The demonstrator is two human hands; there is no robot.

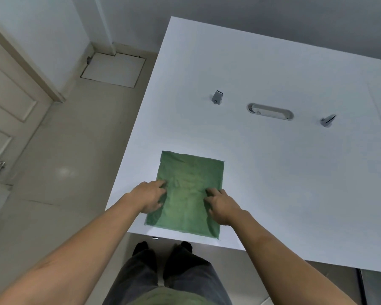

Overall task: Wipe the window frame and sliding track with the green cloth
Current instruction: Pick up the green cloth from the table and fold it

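Green cloth (188, 192), one in number, lying flat as a single rectangle on the white bench (273, 172), close to its near edge and toward its left corner; a few shallow creases run across the weave between the hands. Left hand (149, 198) rests on the cloth's left margin and right hand (221, 208) on its right margin, both with fingers bent and tips pressing into the fabric, so that they appear to be bunching or gathering it; whether either has actually pinched a fold cannot be told from this view. The cloth reads as thin, soft and light, probably a microfibre type: it should crumple readily, drape rather than hold a shape, and slide easily on the smooth bench top, so a firm pinch at an edge or a gathered handful from the middle would suit best. Further back on the bench: two small grey clips (217, 97) and one oval recessed grommet (269, 111) between them. No window frame or sliding track is in view; a pale door (9, 102) stands at the left
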